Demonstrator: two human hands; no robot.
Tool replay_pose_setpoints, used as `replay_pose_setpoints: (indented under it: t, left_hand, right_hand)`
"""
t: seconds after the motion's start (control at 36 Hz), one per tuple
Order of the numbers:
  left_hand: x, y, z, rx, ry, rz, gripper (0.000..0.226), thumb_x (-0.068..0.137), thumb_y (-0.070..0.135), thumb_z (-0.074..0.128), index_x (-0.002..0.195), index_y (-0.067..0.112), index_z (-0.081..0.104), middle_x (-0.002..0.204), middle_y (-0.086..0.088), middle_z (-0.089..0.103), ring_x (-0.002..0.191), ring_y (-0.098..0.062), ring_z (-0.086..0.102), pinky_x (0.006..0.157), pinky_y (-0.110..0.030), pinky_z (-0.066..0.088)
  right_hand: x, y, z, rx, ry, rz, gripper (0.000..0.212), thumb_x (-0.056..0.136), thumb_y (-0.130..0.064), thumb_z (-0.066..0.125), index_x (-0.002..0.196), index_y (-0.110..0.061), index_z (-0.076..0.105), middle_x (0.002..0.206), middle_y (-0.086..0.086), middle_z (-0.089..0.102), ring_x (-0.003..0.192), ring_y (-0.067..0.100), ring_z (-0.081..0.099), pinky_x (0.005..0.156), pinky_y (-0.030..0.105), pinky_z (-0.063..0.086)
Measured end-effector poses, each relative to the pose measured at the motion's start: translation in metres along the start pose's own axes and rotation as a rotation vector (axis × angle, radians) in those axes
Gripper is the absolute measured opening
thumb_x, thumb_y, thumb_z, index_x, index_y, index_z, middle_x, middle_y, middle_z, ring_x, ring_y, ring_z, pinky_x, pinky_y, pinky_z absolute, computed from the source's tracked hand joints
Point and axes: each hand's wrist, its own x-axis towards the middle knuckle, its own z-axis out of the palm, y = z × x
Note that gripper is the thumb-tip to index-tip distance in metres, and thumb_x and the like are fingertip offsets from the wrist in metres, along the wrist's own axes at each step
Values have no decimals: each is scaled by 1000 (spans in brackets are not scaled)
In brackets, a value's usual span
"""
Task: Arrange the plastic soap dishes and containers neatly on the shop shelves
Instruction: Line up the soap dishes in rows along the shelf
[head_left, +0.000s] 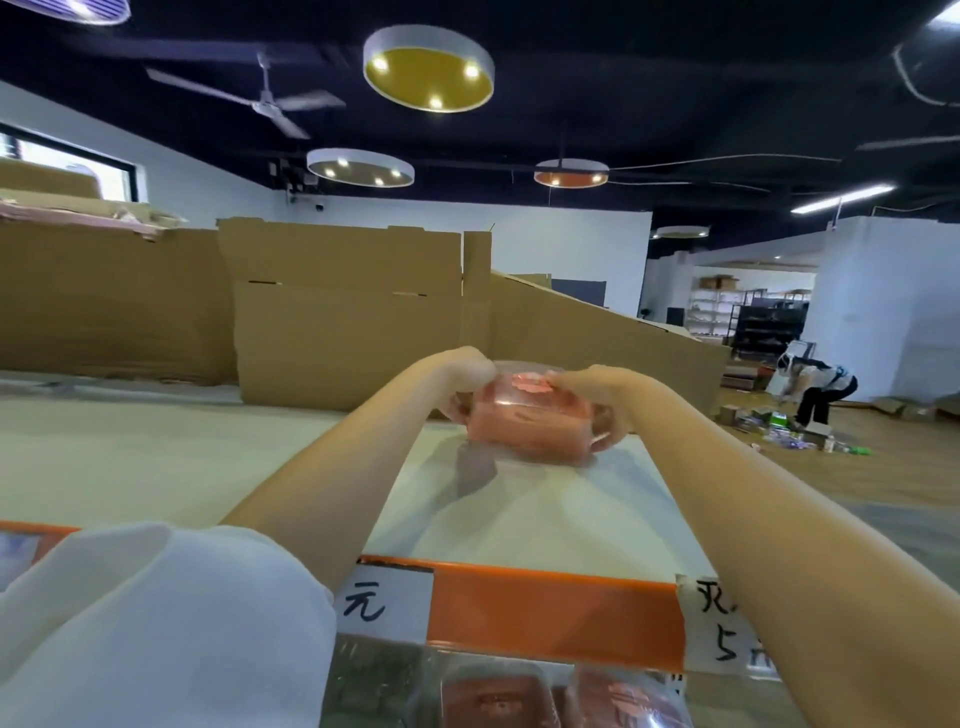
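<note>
A pink plastic soap dish (530, 423) in clear wrapping sits low over the white top shelf (545, 514), held from both sides. My left hand (460, 376) grips its left end and my right hand (597, 400) grips its right end. Both arms reach forward over the shelf's orange front strip (556, 613). On the shelf below, more wrapped pink soap dishes (566, 701) show at the bottom edge. Whether the held dish touches the shelf I cannot tell.
Flattened cardboard sheets (353, 322) stand along the back of the shelf top. White price labels (384, 603) are stuck on the orange strip. At the far right a person (815, 387) bends over goods scattered on the wooden floor (883, 457).
</note>
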Motion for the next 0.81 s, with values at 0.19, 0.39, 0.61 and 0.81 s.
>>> replay_pose_setpoints:
  t: [0.19,0.39,0.61,0.81]
  left_hand:
    - [-26,4,-6,-172,-4,8,38,95,28,52,127,6,49,125,-22,52,98,-37,60,73,-45,55]
    - [-68,-10,-5,-257,160,137,34,93,42,55,104,10,57,94,-12,57,82,-25,58,74,-37,56]
    - [-142,-33,8,-205,321,226,38,95,44,50,91,6,55,77,-6,55,61,-18,55,64,-31,55]
    - [-202,-51,8,-84,363,405,43,95,50,46,107,10,51,90,-2,57,72,-11,57,55,-18,49]
  right_hand:
    - [-38,-5,-4,258,-7,-126,34,94,-36,60,114,-10,53,88,10,60,70,21,59,61,37,52]
    - [-73,10,9,469,-67,-282,38,93,-32,62,126,-14,55,104,9,65,80,20,63,60,33,55]
    - [-132,33,32,550,-111,-324,39,93,-34,60,125,-11,55,109,11,62,84,20,62,49,27,55]
    - [-193,50,36,594,-114,-365,42,94,-34,59,129,-11,52,115,13,60,86,21,61,50,27,56]
